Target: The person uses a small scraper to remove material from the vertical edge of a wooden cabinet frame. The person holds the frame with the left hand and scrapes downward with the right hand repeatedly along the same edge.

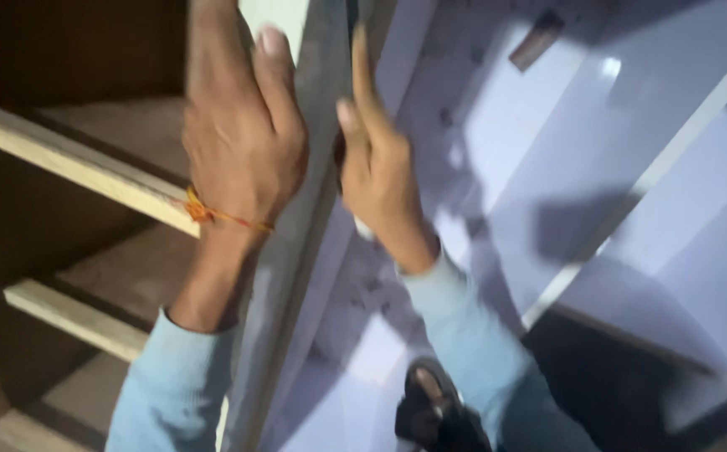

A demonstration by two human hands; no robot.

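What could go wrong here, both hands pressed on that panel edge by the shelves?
1. Left hand and right hand lie flat against the grey panel edge, apparently without a firm grasp; the panel could slip or tip.
2. Fingers beside the wooden shelf could get pinched if the panel shifts.
3. The sandalled foot is below the panel, possibly exposed if it drops.

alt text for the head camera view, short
Both hands, left hand and right hand, press flat against the edge of an upright grey panel. Wooden shelves sit to the left, pale laminate board to the right.
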